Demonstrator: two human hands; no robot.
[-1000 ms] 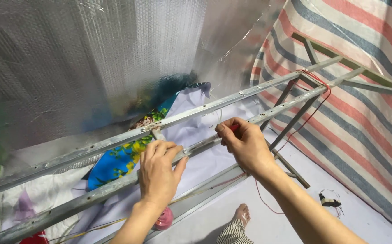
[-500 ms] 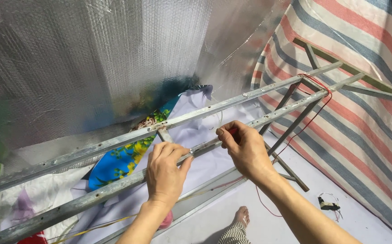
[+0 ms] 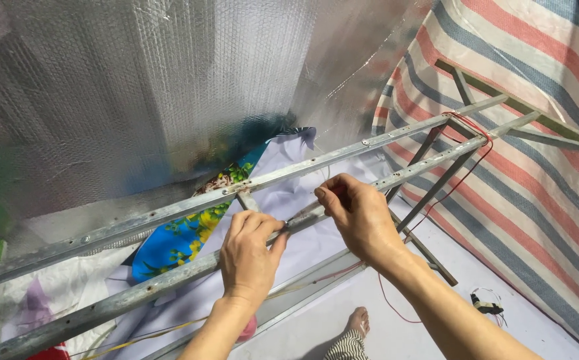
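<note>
A grey metal frame of perforated angle bars runs across the view; its near rail (image 3: 429, 165) and far rail (image 3: 169, 212) are joined by a short cross piece (image 3: 248, 200). My left hand (image 3: 249, 257) rests on the near rail with fingers curled over it, pressing something small against the bar. My right hand (image 3: 359, 217) grips the same rail just to the right, thumb and fingers pinched on a thin red wire. The red wire (image 3: 466, 180) leads up to the frame's far right corner and hangs down to the floor.
Silver bubble foil (image 3: 169, 87) covers the wall behind. A red, white and blue striped tarp (image 3: 523, 187) hangs at right. Flowered and white cloths (image 3: 176, 240) lie under the frame. My bare foot (image 3: 358, 321) stands on the white floor, near a small wire coil (image 3: 486, 303).
Both hands have stayed on the near rail; the view has shifted slightly, and my left hand's fingers have closed a little tighter on the bar.
</note>
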